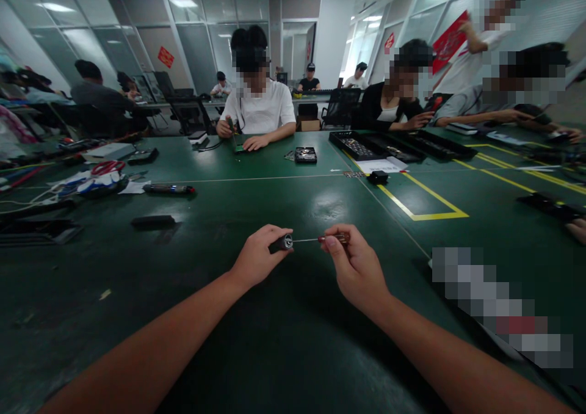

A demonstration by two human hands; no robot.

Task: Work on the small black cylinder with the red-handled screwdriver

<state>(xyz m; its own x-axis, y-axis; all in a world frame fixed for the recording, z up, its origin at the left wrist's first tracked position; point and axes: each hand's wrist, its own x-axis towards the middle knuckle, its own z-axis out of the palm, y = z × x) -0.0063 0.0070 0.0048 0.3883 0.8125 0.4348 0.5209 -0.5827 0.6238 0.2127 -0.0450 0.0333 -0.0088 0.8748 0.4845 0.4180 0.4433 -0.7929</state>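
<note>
My left hand (259, 252) is wrapped round a dark cylindrical part (280, 243), whose pale round end faces right. In my right hand (357, 261) is a screwdriver (336, 239) with a reddish-brown handle, held between thumb and fingers. Its thin metal shaft points left, and the tip meets the end of the cylinder; whether it sits in a screw is too small to tell. Both hands are above the green table (284, 341). Part of the cylinder is hidden by my left fingers.
A black bar-shaped piece (153, 221) and an electric screwdriver (169, 189) lie to the left. Black trays (357, 145) stand at the back right, near a small black block (378, 177). Across the table a person in white (259, 108) works on a green board.
</note>
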